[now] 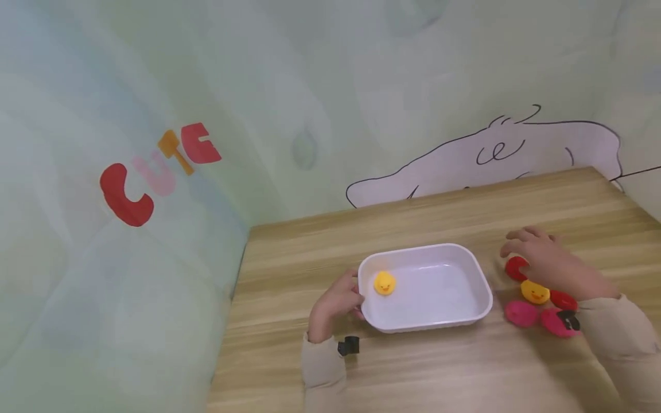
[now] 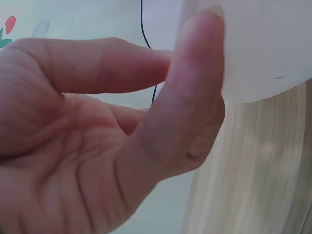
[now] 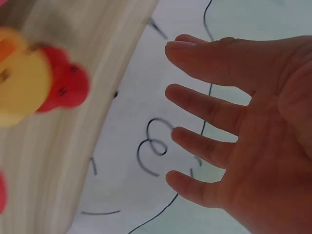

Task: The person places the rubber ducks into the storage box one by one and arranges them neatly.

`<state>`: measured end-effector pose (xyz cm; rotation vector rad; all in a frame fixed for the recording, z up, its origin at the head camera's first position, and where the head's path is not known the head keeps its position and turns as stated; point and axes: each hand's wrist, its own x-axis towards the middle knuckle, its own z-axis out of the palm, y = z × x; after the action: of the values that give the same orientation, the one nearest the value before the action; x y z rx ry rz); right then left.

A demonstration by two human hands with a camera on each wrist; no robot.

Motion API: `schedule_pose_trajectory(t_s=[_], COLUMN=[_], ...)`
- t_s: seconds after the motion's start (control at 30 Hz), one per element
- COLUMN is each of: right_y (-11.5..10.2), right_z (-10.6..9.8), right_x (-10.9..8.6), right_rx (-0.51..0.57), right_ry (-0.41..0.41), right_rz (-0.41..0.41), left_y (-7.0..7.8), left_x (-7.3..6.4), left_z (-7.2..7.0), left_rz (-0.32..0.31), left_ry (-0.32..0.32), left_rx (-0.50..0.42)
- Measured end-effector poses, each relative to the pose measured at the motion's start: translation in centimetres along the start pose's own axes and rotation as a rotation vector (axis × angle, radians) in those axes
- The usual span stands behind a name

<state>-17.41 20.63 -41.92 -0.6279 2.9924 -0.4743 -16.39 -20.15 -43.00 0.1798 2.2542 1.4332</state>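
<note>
A white tray [image 1: 428, 310] sits on the wooden table with one yellow rubber duck [image 1: 384, 283] inside, near its left end. My left hand [image 1: 338, 298] holds the tray by its left end, the fingers curled against the wall [image 2: 263, 53] in the left wrist view. To the right of the tray, my right hand [image 1: 547, 261] hovers with spread fingers and nothing in them. Just below it is a red toy [image 1: 516, 268], partly covered by the hand in the head view. The right wrist view shows the bare palm [image 3: 253, 131] apart from the toys.
Near the right forearm lie another yellow duck [image 1: 535, 292], a second red toy [image 1: 563, 300] and two pink toys, one [image 1: 521, 314] beside the other [image 1: 558, 323]. A printed backdrop [image 1: 439, 115] rises behind the table [image 1: 289, 246] and along its left side.
</note>
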Motion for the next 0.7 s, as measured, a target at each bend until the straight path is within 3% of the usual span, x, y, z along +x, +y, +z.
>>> schedule_pose_trajectory(t_s=[0.37, 0.7], right_y=[2.4, 3.4], right_z=[2.6, 3.0], right_x=[-2.5, -3.8], right_rx=[-0.001, 0.025], right_ry=[-0.032, 0.006], right_rz=[0.067, 0.075], left_y=[-0.5, -0.2], left_x=[-0.3, 0.3], left_z=[-0.2, 0.0], left_rz=[-0.048, -0.050], left_ry=[0.029, 0.011], left_rx=[-0.038, -0.019])
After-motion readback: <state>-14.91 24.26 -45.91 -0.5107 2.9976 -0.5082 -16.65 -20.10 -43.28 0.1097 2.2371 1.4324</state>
